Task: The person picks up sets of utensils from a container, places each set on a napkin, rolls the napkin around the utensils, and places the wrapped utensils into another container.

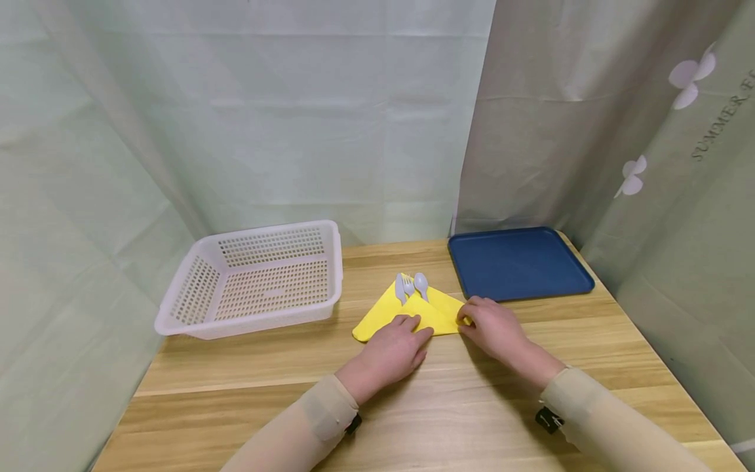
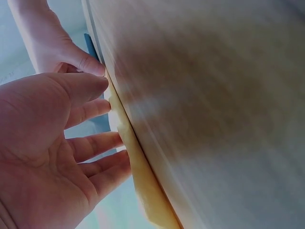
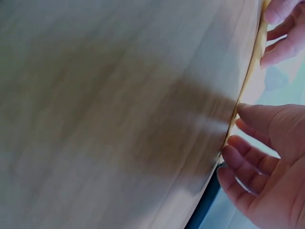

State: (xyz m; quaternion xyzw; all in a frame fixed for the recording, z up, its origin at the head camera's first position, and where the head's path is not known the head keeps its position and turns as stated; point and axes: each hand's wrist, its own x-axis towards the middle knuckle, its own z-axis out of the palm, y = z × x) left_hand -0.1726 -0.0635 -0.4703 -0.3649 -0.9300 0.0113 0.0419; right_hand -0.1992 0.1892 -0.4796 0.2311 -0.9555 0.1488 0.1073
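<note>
A yellow napkin (image 1: 377, 319), folded to a triangle-like shape, lies on the wooden table with one flap turned up over the middle. Tucked behind that flap are a pale grey plastic knife (image 1: 400, 290), a fork (image 1: 408, 286) and a spoon (image 1: 421, 283), their upper ends showing and the rest covered. My left hand (image 1: 389, 354) presses on the napkin's front edge with spread, nearly straight fingertips. At the right corner, my right hand (image 1: 497, 329) pinches the cloth between thumb and forefinger. In the right wrist view, that thumb (image 3: 252, 113) meets the napkin's edge.
To the left stands a white perforated plastic basket (image 1: 253, 319). A dark blue tray (image 1: 519, 262) lies at the back right, just beyond my right hand. Pale curtains (image 1: 295, 118) hang around the back and sides of the table (image 1: 236, 400).
</note>
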